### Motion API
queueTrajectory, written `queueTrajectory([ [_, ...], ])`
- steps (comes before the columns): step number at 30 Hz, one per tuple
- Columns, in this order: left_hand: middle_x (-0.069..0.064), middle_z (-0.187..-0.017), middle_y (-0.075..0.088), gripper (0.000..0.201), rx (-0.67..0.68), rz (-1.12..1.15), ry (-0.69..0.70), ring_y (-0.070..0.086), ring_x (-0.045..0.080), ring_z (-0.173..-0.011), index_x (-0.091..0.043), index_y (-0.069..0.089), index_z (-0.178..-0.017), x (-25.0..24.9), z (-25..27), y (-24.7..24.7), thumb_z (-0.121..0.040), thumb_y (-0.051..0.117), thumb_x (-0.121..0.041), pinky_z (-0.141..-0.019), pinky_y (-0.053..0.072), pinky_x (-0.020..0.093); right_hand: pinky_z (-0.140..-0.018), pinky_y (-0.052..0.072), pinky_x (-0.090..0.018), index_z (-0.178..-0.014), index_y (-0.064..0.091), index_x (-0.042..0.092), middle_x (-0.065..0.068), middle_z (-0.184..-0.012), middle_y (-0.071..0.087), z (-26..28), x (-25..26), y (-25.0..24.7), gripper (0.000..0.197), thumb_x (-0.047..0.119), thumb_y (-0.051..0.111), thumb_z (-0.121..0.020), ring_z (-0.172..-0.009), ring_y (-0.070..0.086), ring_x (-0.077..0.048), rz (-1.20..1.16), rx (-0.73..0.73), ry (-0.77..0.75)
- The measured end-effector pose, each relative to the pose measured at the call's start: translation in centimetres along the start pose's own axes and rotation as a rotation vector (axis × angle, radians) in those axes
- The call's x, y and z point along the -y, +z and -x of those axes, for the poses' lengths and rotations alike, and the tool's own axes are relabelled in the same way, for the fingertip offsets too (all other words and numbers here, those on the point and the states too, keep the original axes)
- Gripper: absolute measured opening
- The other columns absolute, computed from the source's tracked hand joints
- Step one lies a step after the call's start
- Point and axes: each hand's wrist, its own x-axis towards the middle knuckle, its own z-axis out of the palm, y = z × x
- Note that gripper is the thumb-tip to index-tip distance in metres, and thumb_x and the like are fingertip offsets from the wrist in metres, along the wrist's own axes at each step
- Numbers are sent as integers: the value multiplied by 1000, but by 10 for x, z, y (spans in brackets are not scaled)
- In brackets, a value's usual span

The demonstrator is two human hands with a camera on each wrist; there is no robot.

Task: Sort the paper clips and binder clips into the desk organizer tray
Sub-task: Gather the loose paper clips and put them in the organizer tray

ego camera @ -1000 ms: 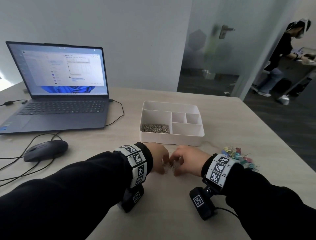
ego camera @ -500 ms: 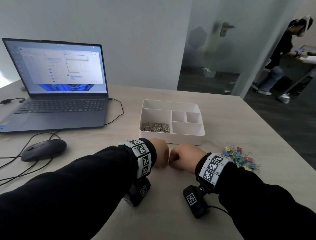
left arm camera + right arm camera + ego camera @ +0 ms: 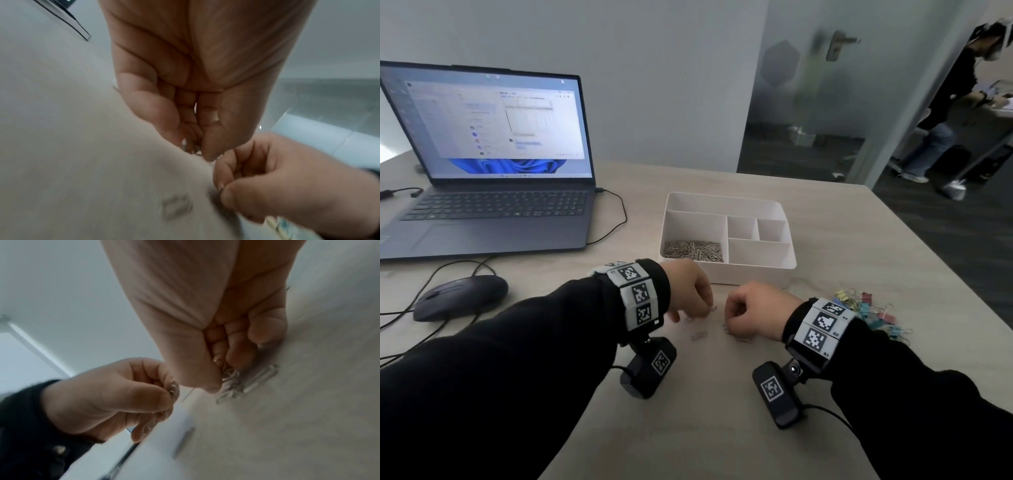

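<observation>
Left hand pinching paper clips, hidden overhead

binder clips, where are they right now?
Head view: the binder clips lie heaped on the table just beyond the right wrist, right of the tray; none inside it.

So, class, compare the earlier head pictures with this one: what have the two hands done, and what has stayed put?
The left hand and right hand, knuckle to knuckle before, have drawn slightly apart, baring loose paper clips on the table. Each hand pinches clips, as the wrist views show. Unchanged: the paper clips in the tray, the binder clips, laptop and mouse.
</observation>
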Motion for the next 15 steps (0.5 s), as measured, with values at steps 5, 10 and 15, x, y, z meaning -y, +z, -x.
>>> queueTrajectory([
  [5,1,-83,75,7,-250,156,50,62,10,-53,-21,74,-85,6,-1,-33,-80,72,-18,-51,54,21,-62,47,-14,-75,71,24,10,-70,68,-13,0,-17,10,20,76,-83,-63,61,0,-338,-283,-66],
  [10,-5,-80,73,5,-472,173,40,64,13,-56,-22,75,-84,6,-16,-56,-81,72,-19,-57,60,29,-71,50,-23,-76,72,25,10,-73,70,-41,13,-32,9,28,76,-83,-71,65,-4,-394,-506,-47],
  [15,-6,-92,75,14,-513,29,7,53,-2,-52,-24,78,-96,7,-33,-65,-85,71,-25,-62,48,16,-85,57,-38,-87,78,26,9,-80,74,-62,17,-37,16,40,70,-86,-82,69,-11,-265,-439,21],
])
